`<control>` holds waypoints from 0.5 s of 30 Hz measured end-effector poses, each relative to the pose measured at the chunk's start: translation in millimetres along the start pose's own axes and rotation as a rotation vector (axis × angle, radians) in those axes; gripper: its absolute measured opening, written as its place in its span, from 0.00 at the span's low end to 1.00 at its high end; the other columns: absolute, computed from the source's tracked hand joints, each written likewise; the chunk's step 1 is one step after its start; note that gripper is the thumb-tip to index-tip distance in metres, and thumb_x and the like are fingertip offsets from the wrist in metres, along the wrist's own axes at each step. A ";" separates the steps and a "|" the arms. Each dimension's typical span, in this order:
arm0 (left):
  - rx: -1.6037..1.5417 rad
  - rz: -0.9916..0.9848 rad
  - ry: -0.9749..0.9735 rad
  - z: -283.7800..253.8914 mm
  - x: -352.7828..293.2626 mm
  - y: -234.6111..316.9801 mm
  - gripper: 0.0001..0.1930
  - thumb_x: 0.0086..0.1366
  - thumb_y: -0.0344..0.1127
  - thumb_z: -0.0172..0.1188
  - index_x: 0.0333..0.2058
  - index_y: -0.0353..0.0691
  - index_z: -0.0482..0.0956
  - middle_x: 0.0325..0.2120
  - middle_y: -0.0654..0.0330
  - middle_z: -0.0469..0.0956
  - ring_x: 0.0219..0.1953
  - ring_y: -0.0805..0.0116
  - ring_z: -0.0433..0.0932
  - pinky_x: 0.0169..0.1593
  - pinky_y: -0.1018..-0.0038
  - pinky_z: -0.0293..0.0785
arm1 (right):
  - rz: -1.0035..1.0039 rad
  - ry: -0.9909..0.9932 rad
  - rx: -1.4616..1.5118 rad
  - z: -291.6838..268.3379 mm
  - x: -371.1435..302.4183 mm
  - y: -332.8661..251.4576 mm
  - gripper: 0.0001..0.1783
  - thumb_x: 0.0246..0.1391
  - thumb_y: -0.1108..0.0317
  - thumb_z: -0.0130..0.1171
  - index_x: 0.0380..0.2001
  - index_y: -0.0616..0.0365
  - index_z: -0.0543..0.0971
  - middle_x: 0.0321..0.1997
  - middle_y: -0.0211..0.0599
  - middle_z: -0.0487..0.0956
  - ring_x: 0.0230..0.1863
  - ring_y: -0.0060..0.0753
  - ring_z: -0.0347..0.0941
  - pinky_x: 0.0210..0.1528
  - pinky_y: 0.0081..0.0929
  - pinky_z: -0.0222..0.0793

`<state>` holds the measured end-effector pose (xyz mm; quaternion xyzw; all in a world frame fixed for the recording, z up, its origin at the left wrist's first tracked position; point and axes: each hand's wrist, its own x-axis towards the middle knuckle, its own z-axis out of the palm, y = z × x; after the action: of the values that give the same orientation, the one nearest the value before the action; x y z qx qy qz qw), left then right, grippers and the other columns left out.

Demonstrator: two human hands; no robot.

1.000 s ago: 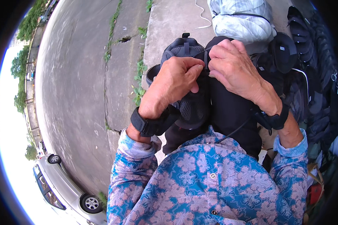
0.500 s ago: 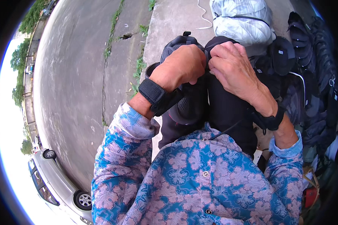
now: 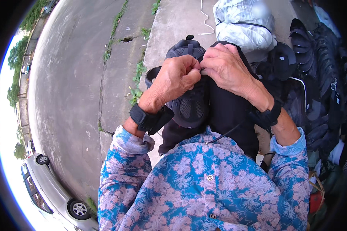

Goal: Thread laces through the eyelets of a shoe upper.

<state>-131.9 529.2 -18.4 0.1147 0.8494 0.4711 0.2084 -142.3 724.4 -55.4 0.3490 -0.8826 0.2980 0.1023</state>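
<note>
A dark grey and black mesh shoe (image 3: 187, 108) lies on my left thigh, its toe toward me and its pull tab at the far end. Above it, my left hand (image 3: 177, 76) pinches a thin black shoelace (image 3: 202, 69) between thumb and fingers. My right hand (image 3: 228, 70) is closed on the same lace from the other side, its fingertips meeting the left ones. Part of the shoe's middle is hidden behind both hands. Beside its left edge shows a dark rounded opening (image 3: 152, 75), perhaps of another shoe.
Many black shoe pieces (image 3: 310, 92) are piled and stacked along my right. A tied white plastic bundle (image 3: 245, 29) stands ahead, with a white cord (image 3: 206, 21) on the concrete beside it. Farther left, a silver car (image 3: 52, 188) is parked on the pavement.
Both hands have shifted slightly left and come together at the lace. More of the shoe's toe and far end now shows. The view has tilted a little.
</note>
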 end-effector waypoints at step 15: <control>0.419 0.172 0.032 10.9 18.0 2.7 0.07 0.50 0.31 0.59 0.29 0.37 0.82 0.23 0.48 0.79 0.32 0.48 0.80 0.38 0.61 0.76 | 0.386 0.102 1.492 -33.9 23.8 0.8 0.11 0.66 0.61 0.47 0.38 0.55 0.74 0.32 0.30 0.75 0.35 0.23 0.74 0.41 0.23 0.71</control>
<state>-142.8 545.8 -25.7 0.2200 0.9190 0.3020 0.1258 -161.4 731.9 -19.4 0.1511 -0.4875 0.8423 -0.1733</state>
